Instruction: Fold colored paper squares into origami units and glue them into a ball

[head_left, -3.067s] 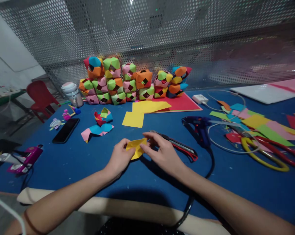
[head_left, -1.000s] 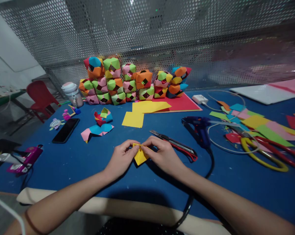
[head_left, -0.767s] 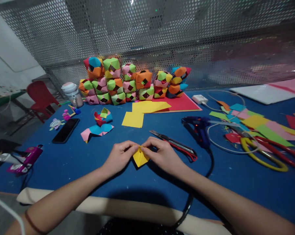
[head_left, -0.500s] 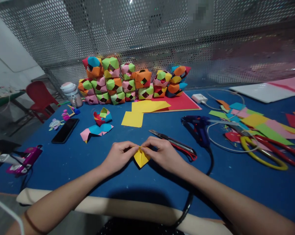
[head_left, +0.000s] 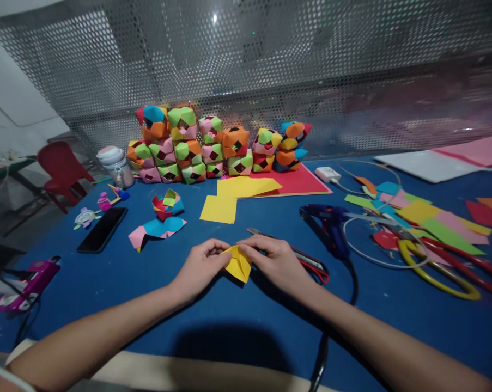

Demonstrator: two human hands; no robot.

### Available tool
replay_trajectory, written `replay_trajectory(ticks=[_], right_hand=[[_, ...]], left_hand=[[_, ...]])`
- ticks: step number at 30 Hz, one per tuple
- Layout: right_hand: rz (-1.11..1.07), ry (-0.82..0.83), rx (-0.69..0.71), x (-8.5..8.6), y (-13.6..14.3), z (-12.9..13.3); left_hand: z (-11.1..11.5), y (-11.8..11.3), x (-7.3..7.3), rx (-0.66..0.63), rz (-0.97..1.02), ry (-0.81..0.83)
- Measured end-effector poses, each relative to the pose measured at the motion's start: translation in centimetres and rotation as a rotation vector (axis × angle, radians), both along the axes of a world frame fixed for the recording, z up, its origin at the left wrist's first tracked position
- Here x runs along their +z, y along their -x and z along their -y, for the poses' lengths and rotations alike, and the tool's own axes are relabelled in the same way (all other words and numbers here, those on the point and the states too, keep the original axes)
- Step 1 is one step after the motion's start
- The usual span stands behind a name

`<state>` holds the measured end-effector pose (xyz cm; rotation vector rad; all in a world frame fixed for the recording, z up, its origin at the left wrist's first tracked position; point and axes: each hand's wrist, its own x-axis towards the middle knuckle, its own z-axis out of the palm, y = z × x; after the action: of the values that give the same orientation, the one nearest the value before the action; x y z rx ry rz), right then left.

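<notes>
Between my two hands is a small folded piece of yellow paper (head_left: 240, 265), creased down its middle and pointing toward me. My left hand (head_left: 204, 265) pinches its left edge between thumb and fingers. On the other side, my right hand (head_left: 273, 259) grips the upper right edge, thumb on top. A utility knife (head_left: 311, 262) with a red and black handle lies partly hidden behind my right hand. Flat yellow squares of paper (head_left: 218, 209) rest just beyond my hands. To their left are a joined blue and pink paper strip (head_left: 158, 227) and a partly built paper ball (head_left: 168, 203).
Stacked multicolored paper balls (head_left: 188, 147) line the back by a perforated metal panel (head_left: 246, 71). A blue glue gun (head_left: 331, 223) with its cable, yellow and red scissors (head_left: 437, 267) and paper scraps (head_left: 429, 209) lie right. A phone (head_left: 102, 230) and purple power strip (head_left: 29, 286) are left.
The yellow paper has turned slightly, its point now angled a little to the right. My fingers have shifted along its edges. The whole view has tilted slightly upward.
</notes>
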<state>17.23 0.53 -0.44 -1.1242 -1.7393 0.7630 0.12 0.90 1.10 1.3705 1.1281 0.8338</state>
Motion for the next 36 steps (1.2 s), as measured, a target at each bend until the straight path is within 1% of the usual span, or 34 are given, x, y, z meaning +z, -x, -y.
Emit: replay_trajectory(ticks=[2, 3, 7, 10, 13, 17, 23, 29, 32, 36], right_hand=[[0.004, -0.038, -0.006, -0.2, -0.1, -0.2], [0.002, -0.040, -0.019, -0.3, -0.1, -0.3], [-0.067, 0.086, -0.088, -0.4, -0.3, -0.7], [-0.030, 0.125, -0.078, -0.7, -0.4, -1.0], [0.070, 0.075, -0.098, -1.3, -0.3, -1.3], [0.113, -0.001, -0.140, -1.8, -0.3, -1.3], [0.117, 0.000, -0.099, -1.5, 0.1, -0.9], [0.069, -0.099, -0.106, -1.1, 0.1, -0.8], [0.051, -0.133, -0.079, -1.1, 0.0, -0.8], [0.046, -0.127, -0.128, -1.1, 0.2, -0.8]], left_hand=[[-0.6, -0.2, 0.0, -0.056, -0.006, 0.005], [-0.9, -0.3, -0.1, -0.065, -0.019, -0.006], [-2.2, -0.5, -0.7, -0.007, -0.070, -0.062], [-2.8, -0.7, -1.2, 0.032, -0.066, -0.076], [-2.9, -1.0, -1.5, 0.030, -0.009, -0.019], [-2.9, -1.4, -1.6, 0.006, 0.052, 0.074], [-2.9, -1.4, -2.0, 0.015, -0.035, 0.044], [-2.7, -1.4, -2.1, 0.021, -0.002, 0.066], [-2.5, -1.6, -1.9, 0.050, 0.002, 0.073], [-2.4, -1.6, -1.7, 0.123, 0.007, 0.046]])
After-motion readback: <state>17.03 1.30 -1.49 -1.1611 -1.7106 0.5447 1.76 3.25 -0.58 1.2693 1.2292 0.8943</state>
